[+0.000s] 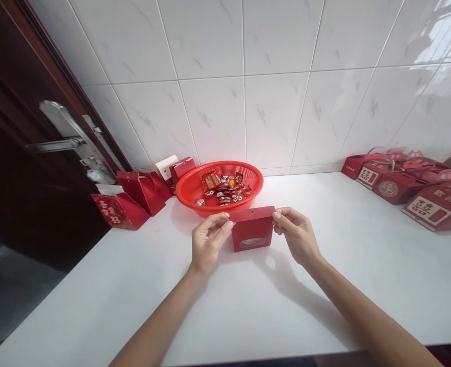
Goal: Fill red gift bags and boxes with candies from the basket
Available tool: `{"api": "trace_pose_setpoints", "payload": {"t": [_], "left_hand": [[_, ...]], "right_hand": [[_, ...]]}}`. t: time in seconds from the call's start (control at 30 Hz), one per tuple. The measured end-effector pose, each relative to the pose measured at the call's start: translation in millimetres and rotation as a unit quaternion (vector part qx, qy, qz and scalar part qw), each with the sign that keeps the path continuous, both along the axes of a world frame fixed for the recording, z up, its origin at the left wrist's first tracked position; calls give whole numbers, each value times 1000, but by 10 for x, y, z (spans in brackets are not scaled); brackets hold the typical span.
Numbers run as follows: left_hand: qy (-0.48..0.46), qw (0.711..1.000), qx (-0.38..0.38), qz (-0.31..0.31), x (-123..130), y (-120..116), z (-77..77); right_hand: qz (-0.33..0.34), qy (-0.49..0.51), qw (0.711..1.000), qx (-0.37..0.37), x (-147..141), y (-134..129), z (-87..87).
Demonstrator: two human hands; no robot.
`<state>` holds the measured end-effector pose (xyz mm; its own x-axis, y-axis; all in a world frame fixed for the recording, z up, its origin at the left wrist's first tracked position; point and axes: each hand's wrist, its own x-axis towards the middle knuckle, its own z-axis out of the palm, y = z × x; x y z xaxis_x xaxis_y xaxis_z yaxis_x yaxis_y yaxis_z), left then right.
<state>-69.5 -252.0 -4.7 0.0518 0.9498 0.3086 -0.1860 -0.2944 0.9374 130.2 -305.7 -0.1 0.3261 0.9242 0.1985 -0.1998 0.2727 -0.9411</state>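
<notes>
A red paper gift box stands upright on the white table between my two hands. Low on its near face is an oval clear window, and a small hole shows in its top flap. My left hand pinches the flap's left end between thumb and fingers. At the opposite end, my right hand grips the flap's right corner the same way. Just behind the box sits a red plastic basket with small wrapped sweets in it.
Several red paper boxes stand at the left by a dark door with a metal handle. More red gift boxes, some with ribbons, sit along the right. A tiled wall closes off the back of the white table.
</notes>
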Motion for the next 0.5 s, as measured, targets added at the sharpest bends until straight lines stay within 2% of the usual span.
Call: {"api": "trace_pose_setpoints", "payload": {"t": [0.2, 0.37, 0.5], "left_hand": [[-12, 999, -21, -21, -10, 26, -8], [-8, 998, -56, -30, -26, 58, 9], [-12, 999, -40, -27, -22, 88, 34]], "right_hand": [[54, 15, 998, 5, 45, 35, -46], [-13, -98, 994, 49, 46, 26, -75], [-44, -168, 983, 68, 49, 23, -104]]}}
